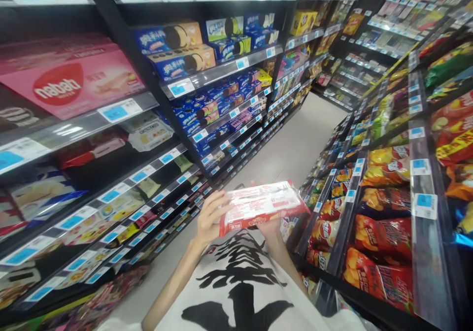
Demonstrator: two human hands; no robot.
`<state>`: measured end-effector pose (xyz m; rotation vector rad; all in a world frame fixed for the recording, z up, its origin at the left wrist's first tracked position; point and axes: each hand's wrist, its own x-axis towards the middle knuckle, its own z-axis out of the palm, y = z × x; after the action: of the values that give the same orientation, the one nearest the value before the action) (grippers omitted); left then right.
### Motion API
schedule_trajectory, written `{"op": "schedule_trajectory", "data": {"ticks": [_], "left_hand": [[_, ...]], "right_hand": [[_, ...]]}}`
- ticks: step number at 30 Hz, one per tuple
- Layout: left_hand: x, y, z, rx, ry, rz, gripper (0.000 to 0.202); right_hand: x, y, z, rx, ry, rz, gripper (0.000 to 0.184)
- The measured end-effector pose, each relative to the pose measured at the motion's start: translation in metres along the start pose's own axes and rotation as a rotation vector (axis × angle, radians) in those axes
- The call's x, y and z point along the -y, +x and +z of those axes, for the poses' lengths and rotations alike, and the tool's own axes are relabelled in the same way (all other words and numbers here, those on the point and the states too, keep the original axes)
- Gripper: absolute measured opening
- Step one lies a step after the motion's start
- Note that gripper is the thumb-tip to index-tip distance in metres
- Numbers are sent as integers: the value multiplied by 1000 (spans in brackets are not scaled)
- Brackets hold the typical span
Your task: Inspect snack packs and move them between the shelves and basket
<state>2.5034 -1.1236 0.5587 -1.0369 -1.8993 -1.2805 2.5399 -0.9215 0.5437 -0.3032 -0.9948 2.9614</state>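
A red and white snack packet [264, 204] is held level in front of my chest, its printed white face turned up. My left hand [211, 214] is closed around the packet's left end. From below, my right hand [269, 226] grips its right part; most of those fingers are hidden under the packet, though a few fingertips show past the far edge. Below the packet is my white shirt [236, 291] with a black print.
Shelves on the left carry a pink nabati box [81, 77] and blue cookie boxes [177, 62]. Racks on the right hold red chip bags [384, 237] close to my right arm. Between them a grey floor aisle [295, 129] leads to more shelves [354, 75].
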Motion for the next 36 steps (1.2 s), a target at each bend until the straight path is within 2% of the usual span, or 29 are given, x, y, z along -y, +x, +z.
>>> {"op": "schedule_trajectory", "data": {"ticks": [3,5,8,10,12,16,22,36], "left_hand": [[-3,2,0,-40,-176,-226,40],[-4,2,1,-161,-195,-490,33],[0,-1,2,-353,-257,-879,38],[3,-1,1,-417,-386,-1033,44],[6,1,-1,-437,-505,-1122,48],[4,11,-7,-453,-652,-1239,54],[0,25,-14,-503,-730,-1336,58],[7,8,-17,-521,-710,-1396,53]], "right_hand": [[2,2,13,13,66,-12,48],[2,2,19,10,81,-49,46],[-3,1,21,-62,5,-102,51],[-8,1,19,-113,-48,-120,56],[-11,1,16,-146,-64,-117,61],[-14,3,12,-170,-72,-73,65],[-10,4,19,-81,-162,10,58],[-15,9,24,-143,-166,124,51]]}}
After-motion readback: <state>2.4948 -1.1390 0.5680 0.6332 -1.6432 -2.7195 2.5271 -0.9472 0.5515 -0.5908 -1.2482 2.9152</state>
